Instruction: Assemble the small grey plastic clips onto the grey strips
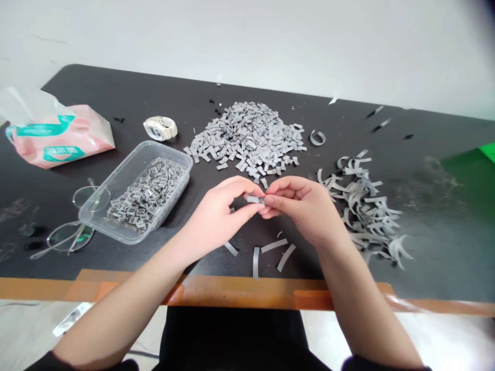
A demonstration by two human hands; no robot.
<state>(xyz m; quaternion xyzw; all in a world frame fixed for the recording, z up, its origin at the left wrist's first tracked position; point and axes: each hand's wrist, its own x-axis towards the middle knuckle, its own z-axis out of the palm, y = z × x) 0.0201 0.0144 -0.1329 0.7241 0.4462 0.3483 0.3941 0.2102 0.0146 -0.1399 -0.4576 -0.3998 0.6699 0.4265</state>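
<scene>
strip of gray plastic [255,199] pinched between left hand [216,219] and right hand [299,206]

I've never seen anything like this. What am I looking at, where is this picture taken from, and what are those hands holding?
There's no machine here: these are a person's two bare hands, filmed by a camera worn on their head and looking down. Their left hand and right hand pinch a small grey piece between them. On the black table lie a heap of small grey pieces, a pile of curved grey strips, a clear plastic tub holding more small pieces, and a pair of glasses.
</scene>
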